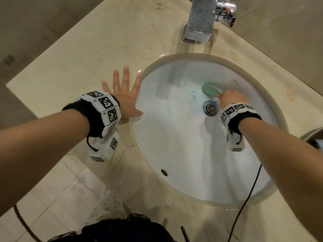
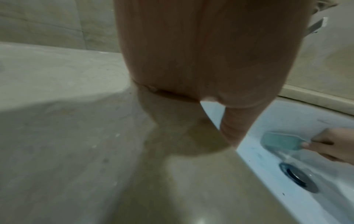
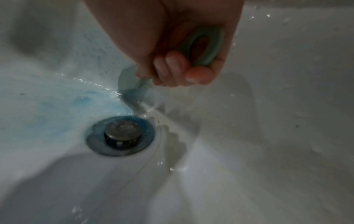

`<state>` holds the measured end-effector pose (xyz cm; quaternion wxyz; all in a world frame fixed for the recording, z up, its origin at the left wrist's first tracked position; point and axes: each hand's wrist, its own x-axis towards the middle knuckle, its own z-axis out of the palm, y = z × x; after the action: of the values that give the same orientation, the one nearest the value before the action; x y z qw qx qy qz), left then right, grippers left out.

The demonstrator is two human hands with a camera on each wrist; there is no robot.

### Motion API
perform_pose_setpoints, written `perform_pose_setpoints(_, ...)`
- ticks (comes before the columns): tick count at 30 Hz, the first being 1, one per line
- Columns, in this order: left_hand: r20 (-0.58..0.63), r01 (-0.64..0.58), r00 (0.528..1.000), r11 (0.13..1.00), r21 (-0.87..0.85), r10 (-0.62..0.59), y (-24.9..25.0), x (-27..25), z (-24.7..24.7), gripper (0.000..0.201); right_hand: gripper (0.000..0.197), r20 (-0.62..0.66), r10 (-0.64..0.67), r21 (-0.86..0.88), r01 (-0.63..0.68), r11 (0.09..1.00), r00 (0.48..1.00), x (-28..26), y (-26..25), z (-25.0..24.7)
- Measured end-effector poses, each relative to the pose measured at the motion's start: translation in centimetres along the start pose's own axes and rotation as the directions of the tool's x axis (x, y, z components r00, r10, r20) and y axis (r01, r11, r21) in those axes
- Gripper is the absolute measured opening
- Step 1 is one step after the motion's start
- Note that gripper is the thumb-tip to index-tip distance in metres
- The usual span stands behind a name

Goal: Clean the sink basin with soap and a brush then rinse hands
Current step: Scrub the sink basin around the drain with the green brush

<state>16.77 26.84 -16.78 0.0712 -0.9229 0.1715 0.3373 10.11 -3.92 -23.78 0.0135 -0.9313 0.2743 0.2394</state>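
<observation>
The near half of the basin (image 1: 183,154) lies open. Far side, the faucet (image 1: 201,20) overhangs; the drain (image 1: 211,107) (stopper raised) and brush (image 1: 210,89) crowd the centre, a hand (image 1: 125,100) the left rim.

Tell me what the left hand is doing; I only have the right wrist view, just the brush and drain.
Observer: The left hand lies flat, fingers spread, on the countertop beside the sink basin, holding nothing.
Operator: Is the faucet above where I'm scrubbing?
Observer: The faucet stands at the far rim; the brush works the basin wall between it and the drain.
Operator: Where's the soap spread?
Observer: Blue soap streaks run to the left of the drain, toward the left hand's side.
Operator: Anything near the right arm?
Observer: A black cable hangs over the basin's near rim, below the right hand.
</observation>
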Motion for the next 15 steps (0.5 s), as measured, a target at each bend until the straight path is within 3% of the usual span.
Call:
perform_pose_setpoints(8,0.011,0.007,1.000,1.000,-0.004,-0.007,0.1,-0.3,-0.2,0.116,0.051,-0.165,0.028,0.094,-0.013,0.995,0.986,-1.8,1.1,-2.2)
perform_pose_setpoints(15,0.005,0.003,1.000,1.000,0.008,-0.003,-0.1,-0.1,-0.1,0.117,0.046,0.022,0.083,0.142,-0.085,0.986,0.996,-0.8,1.0,0.2)
